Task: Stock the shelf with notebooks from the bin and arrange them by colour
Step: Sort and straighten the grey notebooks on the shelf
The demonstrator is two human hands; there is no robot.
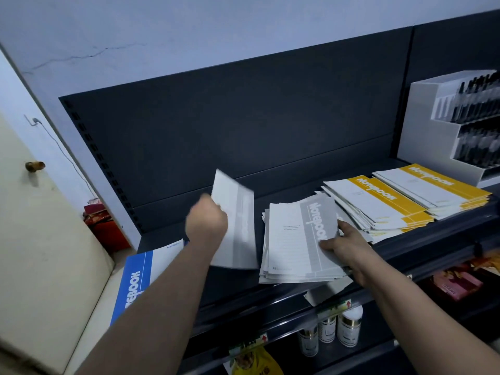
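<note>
My left hand (pixel 207 219) grips a grey-and-white notebook (pixel 238 226), held tilted and blurred above the dark shelf (pixel 232 282). To its right lies a pile of grey notebooks (pixel 295 239); my right hand (pixel 343 246) holds the pile's right edge, thumb on the top cover. Two stacks of yellow notebooks (pixel 378 204) lie further right on the same shelf. A blue notebook (pixel 138 274) lies at the shelf's left end, partly behind my left forearm. The bin is not in view.
A white display box of dark pens (pixel 433 125) stands at the shelf's right end. The shelf below holds small white bottles (pixel 349 326), a yellow packet (pixel 254 364) and pink boxes (pixel 457 285). A cream door (pixel 40 239) is on the left.
</note>
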